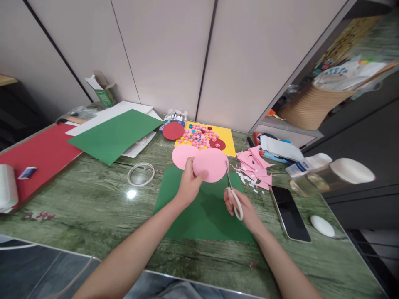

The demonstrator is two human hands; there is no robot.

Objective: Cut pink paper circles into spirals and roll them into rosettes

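Observation:
Between the thumb and fingers of my left hand is a pink paper circle, held up above a green sheet. My right hand grips white-handled scissors, whose blades point up at the circle's right edge. Another pink circle lies just behind my left hand. Beyond it, a yellow sheet bears many small pink and coloured pieces and a dark red circle. A red circle rests left of that sheet.
Pink scraps and white bits lie right of the scissors, near a phone and a clear bottle. A white mouse sits near the right edge. Leftward are a tape roll, green paper and red paper.

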